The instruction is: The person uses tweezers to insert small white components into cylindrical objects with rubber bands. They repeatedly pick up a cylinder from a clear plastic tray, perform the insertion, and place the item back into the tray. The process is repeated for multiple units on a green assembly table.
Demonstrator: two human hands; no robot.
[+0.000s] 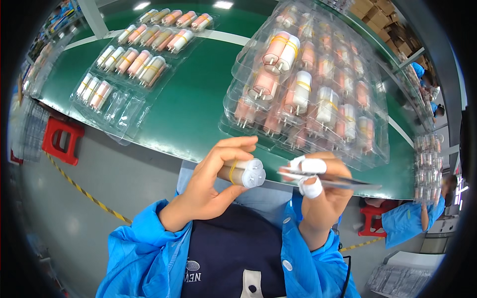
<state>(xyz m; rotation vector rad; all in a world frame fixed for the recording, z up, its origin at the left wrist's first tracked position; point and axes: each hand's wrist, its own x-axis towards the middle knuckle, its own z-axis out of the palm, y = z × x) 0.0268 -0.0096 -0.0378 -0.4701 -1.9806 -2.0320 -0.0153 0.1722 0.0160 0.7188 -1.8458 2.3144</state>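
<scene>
My left hand (pixel 211 181) is closed round a rubber-banded bundle of small cylinders (pixel 242 173). Their whitish ends, with small stubs, face right toward my other hand; the sides look beige-grey. My right hand (pixel 325 191), with white coverings on some fingers, grips metal tweezers (pixel 348 183). Somewhat blurred, the tweezer tips point left at the bundle, a short gap away from it. Both hands are raised in front of the table's near edge.
On the green table (pixel 184 99), a stack of clear plastic trays (pixel 308 144) holds pink and white banded bundles. A partly filled clear tray (pixel 124 111) lies at left. Red stools (pixel 63 140) stand on the floor. Another person in blue (pixel 410 223) is at right.
</scene>
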